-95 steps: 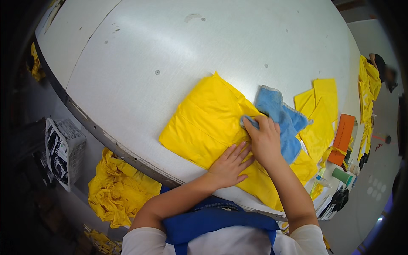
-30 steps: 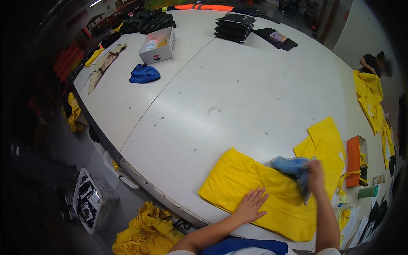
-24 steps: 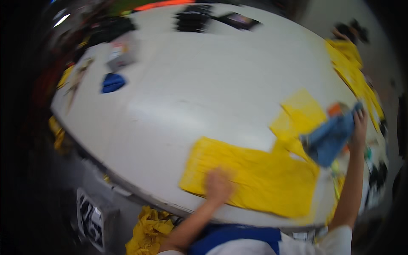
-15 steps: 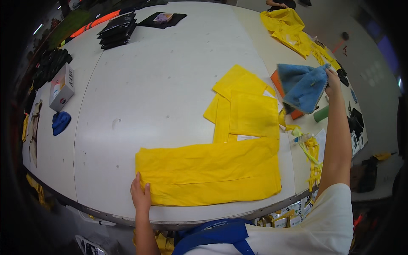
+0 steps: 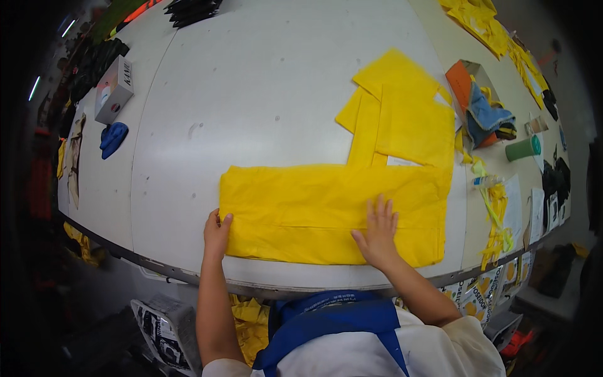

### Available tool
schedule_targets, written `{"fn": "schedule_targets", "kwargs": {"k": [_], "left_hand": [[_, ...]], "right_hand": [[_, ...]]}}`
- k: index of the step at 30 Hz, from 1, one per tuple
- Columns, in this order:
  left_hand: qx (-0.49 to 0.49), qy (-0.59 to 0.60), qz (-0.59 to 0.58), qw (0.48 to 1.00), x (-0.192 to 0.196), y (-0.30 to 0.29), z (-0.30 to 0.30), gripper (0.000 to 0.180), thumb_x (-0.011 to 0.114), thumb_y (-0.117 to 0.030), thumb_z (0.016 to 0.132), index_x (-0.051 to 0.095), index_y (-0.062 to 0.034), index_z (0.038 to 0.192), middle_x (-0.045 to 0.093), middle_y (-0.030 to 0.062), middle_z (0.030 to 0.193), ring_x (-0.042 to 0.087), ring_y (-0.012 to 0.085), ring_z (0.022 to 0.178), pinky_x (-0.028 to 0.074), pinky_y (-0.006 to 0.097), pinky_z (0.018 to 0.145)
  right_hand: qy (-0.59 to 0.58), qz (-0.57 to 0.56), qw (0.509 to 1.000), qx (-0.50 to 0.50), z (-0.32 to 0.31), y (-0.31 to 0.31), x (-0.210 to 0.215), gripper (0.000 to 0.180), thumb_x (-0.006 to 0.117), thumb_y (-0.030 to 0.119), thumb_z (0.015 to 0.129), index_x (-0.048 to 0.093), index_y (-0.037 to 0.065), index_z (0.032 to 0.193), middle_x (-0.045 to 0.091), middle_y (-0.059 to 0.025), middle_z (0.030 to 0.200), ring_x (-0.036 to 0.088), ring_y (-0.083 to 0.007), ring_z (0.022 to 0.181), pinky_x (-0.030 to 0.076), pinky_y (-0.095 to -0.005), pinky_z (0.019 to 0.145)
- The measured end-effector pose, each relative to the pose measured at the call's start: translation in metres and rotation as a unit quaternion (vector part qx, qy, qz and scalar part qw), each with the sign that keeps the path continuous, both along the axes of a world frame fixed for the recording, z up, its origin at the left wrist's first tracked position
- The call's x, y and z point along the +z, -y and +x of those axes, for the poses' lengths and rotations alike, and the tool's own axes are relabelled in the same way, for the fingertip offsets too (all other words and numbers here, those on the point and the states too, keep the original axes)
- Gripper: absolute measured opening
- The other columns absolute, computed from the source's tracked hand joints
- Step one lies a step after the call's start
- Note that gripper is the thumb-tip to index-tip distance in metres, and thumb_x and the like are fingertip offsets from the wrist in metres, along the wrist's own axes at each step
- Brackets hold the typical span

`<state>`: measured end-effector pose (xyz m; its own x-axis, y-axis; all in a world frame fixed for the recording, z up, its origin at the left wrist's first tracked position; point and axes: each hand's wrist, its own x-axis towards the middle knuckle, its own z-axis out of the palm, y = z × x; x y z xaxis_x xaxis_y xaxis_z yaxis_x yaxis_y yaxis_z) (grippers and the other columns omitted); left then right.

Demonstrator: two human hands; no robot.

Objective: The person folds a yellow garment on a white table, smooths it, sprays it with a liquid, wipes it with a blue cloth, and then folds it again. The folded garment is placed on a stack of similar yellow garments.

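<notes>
A long folded piece of yellow fabric (image 5: 301,195) lies flat along the near side of the table. At its left end, my left hand (image 5: 217,235) has its thumb over the edge and its fingers curled at the side. My right hand (image 5: 379,235) rests palm down on the right half of the fabric, open with its fingers spread. Beyond the long fold, more folded yellow pieces (image 5: 418,122) overlap one another, with a white label showing. A blue cloth (image 5: 487,116) lies bunched at the orange box (image 5: 458,81) on the right, away from both hands.
On the right stand a green cylinder (image 5: 522,149) and a small clear bottle (image 5: 487,181) beside yellow strips (image 5: 496,213). A white box (image 5: 114,91) and a blue bundle (image 5: 114,139) sit at the left. Black packages (image 5: 191,9) are stacked at the far side.
My right hand has let go of the blue cloth at the orange box and come back onto the yellow fabric. My left hand stays at the fabric's left end. The whole view has shifted.
</notes>
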<state>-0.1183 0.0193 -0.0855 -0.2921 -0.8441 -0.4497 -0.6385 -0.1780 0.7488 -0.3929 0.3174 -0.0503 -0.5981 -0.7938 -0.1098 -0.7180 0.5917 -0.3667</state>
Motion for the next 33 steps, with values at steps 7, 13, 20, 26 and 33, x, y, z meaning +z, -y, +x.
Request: {"fn": "schedule_targets", "kwargs": {"k": [7, 13, 20, 26, 33], "left_hand": [[0.015, -0.095, 0.229, 0.969, 0.027, 0.005, 0.002, 0.042, 0.060, -0.017, 0.092, 0.045, -0.0010, 0.128, 0.059, 0.0109, 0.115, 0.058, 0.0206, 0.102, 0.048, 0.030, 0.085], [0.010, -0.220, 0.220, 0.950, 0.094, -0.022, -0.004, 0.040, 0.060, -0.005, 0.088, 0.042, -0.0006, 0.123, 0.057, 0.0122, 0.116, 0.058, 0.0217, 0.104, 0.050, 0.033, 0.088], [-0.245, -0.318, 0.194, 0.895, 0.197, -0.150, -0.158, 0.043, 0.061, -0.002, 0.081, 0.044, 0.0007, 0.120, 0.059, 0.0134, 0.108, 0.061, 0.0239, 0.096, 0.050, 0.034, 0.084], [-0.478, -0.231, -0.022, 0.847, 0.086, -0.260, -0.291, 0.054, 0.069, -0.022, 0.079, 0.044, -0.0018, 0.123, 0.049, 0.0227, 0.115, 0.053, 0.0343, 0.105, 0.045, 0.038, 0.086], [-0.370, -0.172, -0.245, 0.879, 0.047, -0.215, -0.152, 0.081, 0.073, -0.014, 0.071, 0.031, -0.0056, 0.140, 0.023, 0.0238, 0.146, 0.024, 0.0480, 0.132, 0.023, 0.053, 0.109]], "right_hand": [[0.047, -0.128, 0.990, -0.021, 0.025, 0.020, -0.008, 0.076, 0.054, 0.036, 0.091, 0.018, -0.002, 0.146, 0.012, -0.0269, 0.152, 0.011, -0.0459, 0.140, 0.008, -0.0538, 0.113], [0.316, -0.291, 0.900, -0.068, 0.067, 0.060, -0.051, 0.066, 0.040, 0.031, 0.099, 0.012, -0.003, 0.148, 0.013, -0.0242, 0.153, 0.011, -0.0361, 0.143, 0.010, -0.0391, 0.115], [0.740, -0.465, 0.461, -0.156, 0.058, 0.054, -0.067, 0.055, 0.038, 0.033, 0.100, 0.027, 0.004, 0.146, 0.028, -0.0179, 0.150, 0.022, -0.0308, 0.141, 0.018, -0.0366, 0.113], [0.705, -0.424, 0.546, -0.157, 0.053, 0.031, -0.074, 0.053, 0.039, 0.031, 0.099, 0.030, 0.005, 0.144, 0.032, -0.0178, 0.148, 0.026, -0.0308, 0.138, 0.022, -0.0368, 0.112], [0.516, -0.348, 0.771, -0.139, 0.041, 0.016, -0.088, 0.050, 0.040, 0.030, 0.099, 0.035, 0.006, 0.142, 0.036, -0.0176, 0.145, 0.031, -0.0309, 0.136, 0.026, -0.0369, 0.110]]}}
